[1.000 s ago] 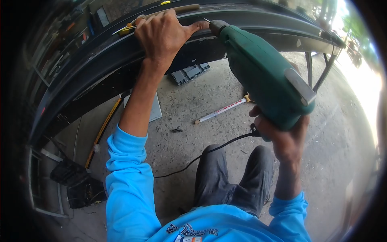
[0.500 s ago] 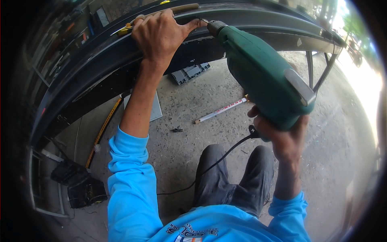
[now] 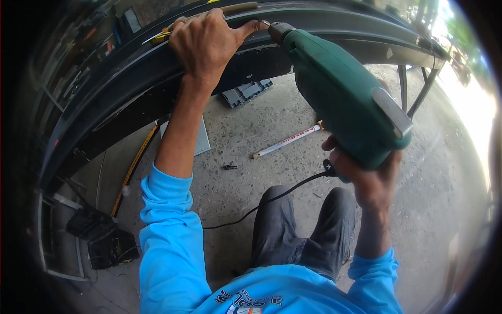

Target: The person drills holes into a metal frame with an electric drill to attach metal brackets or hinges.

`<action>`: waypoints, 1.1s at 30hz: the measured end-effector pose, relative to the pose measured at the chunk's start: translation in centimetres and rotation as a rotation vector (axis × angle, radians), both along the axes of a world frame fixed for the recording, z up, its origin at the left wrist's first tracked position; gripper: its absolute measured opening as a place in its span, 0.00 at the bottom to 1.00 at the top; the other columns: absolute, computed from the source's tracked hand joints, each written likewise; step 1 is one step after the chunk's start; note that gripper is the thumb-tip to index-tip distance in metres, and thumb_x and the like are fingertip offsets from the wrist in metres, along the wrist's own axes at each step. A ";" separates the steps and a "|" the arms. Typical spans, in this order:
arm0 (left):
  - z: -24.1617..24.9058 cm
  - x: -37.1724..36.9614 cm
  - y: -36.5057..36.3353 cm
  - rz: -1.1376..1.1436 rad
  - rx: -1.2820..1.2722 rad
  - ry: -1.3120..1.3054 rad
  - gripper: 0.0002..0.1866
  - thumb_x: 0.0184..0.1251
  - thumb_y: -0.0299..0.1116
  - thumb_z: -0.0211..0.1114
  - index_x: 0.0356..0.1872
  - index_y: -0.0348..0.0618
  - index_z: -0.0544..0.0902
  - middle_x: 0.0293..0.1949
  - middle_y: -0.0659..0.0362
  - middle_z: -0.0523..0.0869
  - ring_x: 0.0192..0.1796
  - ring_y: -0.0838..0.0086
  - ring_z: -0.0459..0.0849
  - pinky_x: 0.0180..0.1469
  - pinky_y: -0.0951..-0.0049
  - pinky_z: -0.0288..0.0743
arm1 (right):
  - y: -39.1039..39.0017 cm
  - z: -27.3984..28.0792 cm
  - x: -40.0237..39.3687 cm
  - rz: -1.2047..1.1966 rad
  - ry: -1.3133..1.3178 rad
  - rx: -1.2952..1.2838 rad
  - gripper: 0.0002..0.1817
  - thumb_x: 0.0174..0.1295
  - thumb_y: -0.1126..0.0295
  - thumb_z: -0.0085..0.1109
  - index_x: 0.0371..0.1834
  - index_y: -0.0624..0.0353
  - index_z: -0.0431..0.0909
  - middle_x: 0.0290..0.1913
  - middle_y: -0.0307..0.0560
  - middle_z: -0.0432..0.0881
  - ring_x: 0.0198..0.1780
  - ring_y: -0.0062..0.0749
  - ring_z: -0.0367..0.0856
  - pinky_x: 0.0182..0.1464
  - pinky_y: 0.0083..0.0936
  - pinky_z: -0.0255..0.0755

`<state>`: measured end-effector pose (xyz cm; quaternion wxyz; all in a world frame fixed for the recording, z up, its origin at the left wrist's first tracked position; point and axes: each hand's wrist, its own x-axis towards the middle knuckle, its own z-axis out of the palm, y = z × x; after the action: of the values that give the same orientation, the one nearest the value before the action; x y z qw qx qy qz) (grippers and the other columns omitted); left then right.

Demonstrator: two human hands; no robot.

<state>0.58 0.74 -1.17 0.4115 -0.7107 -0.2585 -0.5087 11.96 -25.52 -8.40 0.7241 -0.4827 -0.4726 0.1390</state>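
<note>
My right hand (image 3: 368,180) is closed round the handle of a green power drill (image 3: 340,89), which tilts up and to the left. Its chuck (image 3: 281,32) and thin bit point at a long black metal frame (image 3: 345,32). My left hand (image 3: 205,49) is closed over the frame's edge, with the thumb stretched out to the tip of the bit. The exact contact between bit, thumb and metal is too small to make out. Beside the left fingers lies a yellow-handled tool (image 3: 159,36), partly hidden. A brown stick-like handle (image 3: 240,8) rests just beyond them.
A black cord (image 3: 282,196) runs from the drill across my lap. On the concrete floor (image 3: 230,204) lie a white printed tube (image 3: 287,143), a grey plastic piece (image 3: 248,93), a yellow level-like bar (image 3: 133,167) and a black case (image 3: 112,248). Frame legs (image 3: 424,91) stand at right.
The rear of the drill has swung slightly to the right, and the cord over my lap has shifted upward. My left hand stays at nearly the same place on the frame.
</note>
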 end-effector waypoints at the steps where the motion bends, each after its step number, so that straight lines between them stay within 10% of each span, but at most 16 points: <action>1: 0.0 0.0 0.0 0.006 -0.006 0.004 0.36 0.46 0.75 0.62 0.17 0.45 0.81 0.11 0.61 0.79 0.15 0.71 0.81 0.21 0.73 0.74 | 0.0 -0.1 0.0 0.000 0.001 0.000 0.47 0.36 0.75 0.57 0.70 0.59 0.60 0.59 0.54 0.73 0.58 0.43 0.76 0.61 0.38 0.72; 33: 0.2 0.0 0.4 0.049 -0.001 0.008 0.37 0.46 0.76 0.60 0.15 0.46 0.79 0.09 0.62 0.77 0.14 0.72 0.80 0.20 0.73 0.73 | 0.0 -0.9 0.2 -0.046 -0.050 -0.037 0.46 0.36 0.74 0.57 0.70 0.57 0.61 0.63 0.55 0.70 0.63 0.46 0.72 0.64 0.41 0.69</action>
<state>0.54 1.18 -0.94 0.4247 -0.7064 -0.2741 -0.4954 12.20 -25.47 -9.31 0.7061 -0.5099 -0.4767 0.1189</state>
